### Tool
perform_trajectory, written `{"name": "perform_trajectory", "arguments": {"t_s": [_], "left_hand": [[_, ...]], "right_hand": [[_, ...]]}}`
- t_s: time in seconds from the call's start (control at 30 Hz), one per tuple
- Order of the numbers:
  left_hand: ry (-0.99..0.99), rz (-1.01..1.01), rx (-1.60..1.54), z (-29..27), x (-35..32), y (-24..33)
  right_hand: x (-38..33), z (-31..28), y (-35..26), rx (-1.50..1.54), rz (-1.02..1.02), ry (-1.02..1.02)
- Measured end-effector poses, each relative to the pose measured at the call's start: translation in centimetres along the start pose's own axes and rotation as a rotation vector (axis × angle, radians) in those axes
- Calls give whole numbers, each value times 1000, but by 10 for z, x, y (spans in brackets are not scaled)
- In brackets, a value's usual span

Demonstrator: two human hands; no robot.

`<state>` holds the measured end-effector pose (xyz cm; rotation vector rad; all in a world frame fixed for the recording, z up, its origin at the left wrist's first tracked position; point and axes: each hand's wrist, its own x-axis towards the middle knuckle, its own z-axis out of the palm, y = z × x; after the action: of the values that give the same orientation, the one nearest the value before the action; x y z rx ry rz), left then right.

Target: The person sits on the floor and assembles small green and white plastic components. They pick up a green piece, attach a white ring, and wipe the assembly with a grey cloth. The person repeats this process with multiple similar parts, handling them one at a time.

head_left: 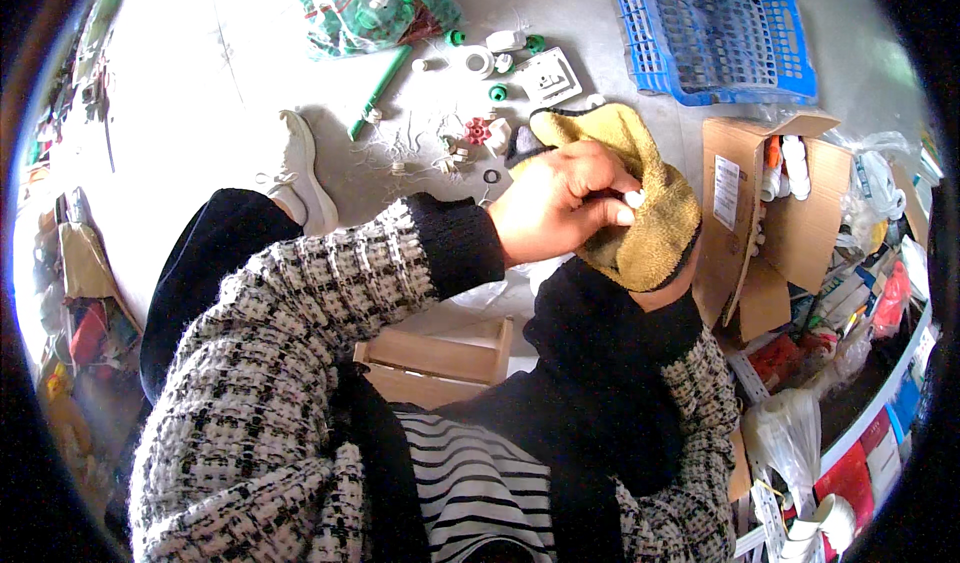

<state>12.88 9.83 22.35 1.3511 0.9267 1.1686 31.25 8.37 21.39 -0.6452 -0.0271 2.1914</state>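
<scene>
As the yellow cloth (668, 213) mostly covers your R hand (666, 296), can't tell its grip; your L hand (562, 201) pinches cloth, prob. for steadiness

Right hand (668, 291) — fingers hidden by yellow cloth (655, 178).

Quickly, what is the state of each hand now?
Left hand: closed in a pinch at the yellow cloth; what it grips is unclear.
Right hand: mostly hidden by the yellow cloth; open or closed cannot be told.
</scene>
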Motion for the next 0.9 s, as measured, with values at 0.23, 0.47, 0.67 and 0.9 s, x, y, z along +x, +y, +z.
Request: {"name": "perform_trajectory", "arguments": {"t_s": [0.23,0.47,0.67,0.9], "left_hand": [[-141,-15,154,4,-8,0],[-193,-102,-115,8,-12,9],[-141,-201,-456,22,-21,11],[-117,-776,-769,29,-26,20]], "right_hand": [[4,38,-7,-1737,-126,105],[9,67,-10,-2164,-353,-86],[2,37,-16,-1599,118,7],[-15,13,-8,-1681,-81,116]]}}
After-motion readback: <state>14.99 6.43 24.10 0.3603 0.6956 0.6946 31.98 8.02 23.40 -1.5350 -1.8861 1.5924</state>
